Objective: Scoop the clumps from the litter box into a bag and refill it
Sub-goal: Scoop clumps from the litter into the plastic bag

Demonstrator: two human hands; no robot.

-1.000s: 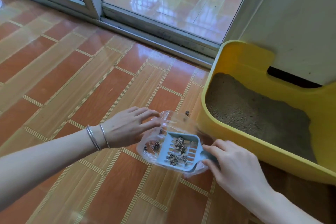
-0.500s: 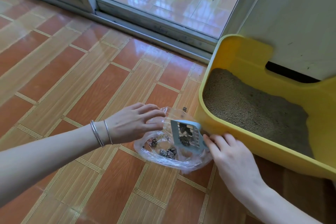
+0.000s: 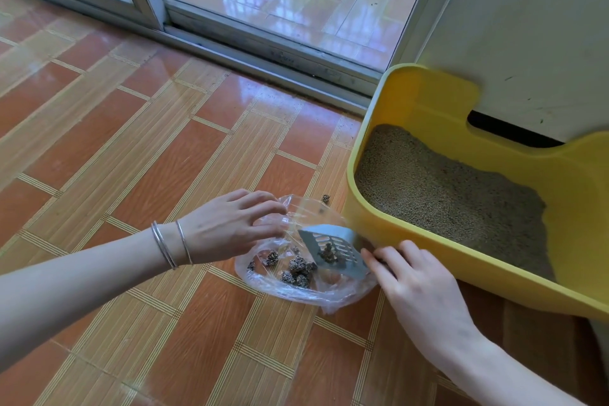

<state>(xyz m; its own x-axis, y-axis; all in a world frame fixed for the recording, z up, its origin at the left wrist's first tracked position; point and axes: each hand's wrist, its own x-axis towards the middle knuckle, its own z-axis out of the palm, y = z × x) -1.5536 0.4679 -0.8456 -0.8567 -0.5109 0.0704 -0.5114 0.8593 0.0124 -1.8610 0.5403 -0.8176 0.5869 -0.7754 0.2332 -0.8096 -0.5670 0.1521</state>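
A clear plastic bag (image 3: 333,295) lies open on the tiled floor beside the yellow litter box (image 3: 425,241). My left hand (image 3: 227,227) grips the bag's upper edge and holds it apart. My right hand (image 3: 418,287) holds the handle of a pale blue slotted scoop (image 3: 333,245), tipped steeply over the bag with one clump stuck on its slots. Several dark clumps (image 3: 296,270) lie inside the bag. One stray clump (image 3: 326,198) sits on the floor just behind the bag. Grey-brown litter (image 3: 445,194) fills the box.
A sliding glass door with a metal track (image 3: 263,53) runs along the back. A white wall or cabinet panel (image 3: 527,26) stands behind the litter box. Orange and tan floor tiles (image 3: 131,142) spread to the left and front.
The scoop has tipped from flat to steeply tilted, and most of its clumps have dropped into the bag. My left hand stays on the bag's edge.
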